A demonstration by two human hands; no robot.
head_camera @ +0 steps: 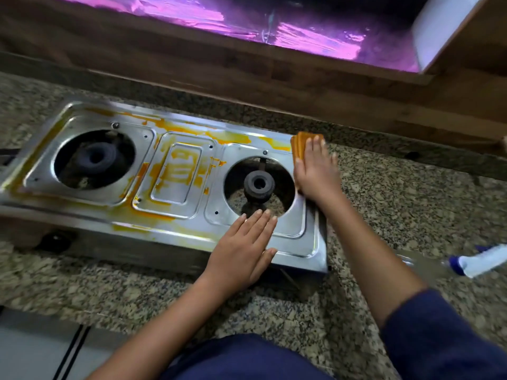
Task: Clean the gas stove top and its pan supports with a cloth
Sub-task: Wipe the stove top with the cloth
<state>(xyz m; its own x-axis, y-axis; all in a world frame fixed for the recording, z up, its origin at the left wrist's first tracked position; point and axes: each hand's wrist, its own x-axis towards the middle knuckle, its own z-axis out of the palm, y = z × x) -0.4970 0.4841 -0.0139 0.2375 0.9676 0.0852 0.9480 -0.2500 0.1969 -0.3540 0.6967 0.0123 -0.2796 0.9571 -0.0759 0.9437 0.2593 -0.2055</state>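
Note:
A steel two-burner gas stove top (175,220) lies on a granite counter, smeared with orange-yellow stains around its middle panel and back edge. No pan supports are on it; both burners (259,186) sit bare in their round openings. My right hand (315,171) presses flat on a folded orange cloth (300,145) at the stove's far right edge. My left hand (244,250) rests flat, fingers together, on the stove's front right part, holding nothing.
A spray bottle (477,261) with a blue and white head lies on the granite counter (397,209) at the right. A wooden ledge (247,86) runs behind the stove. A black control knob (56,238) shows on the stove's front left.

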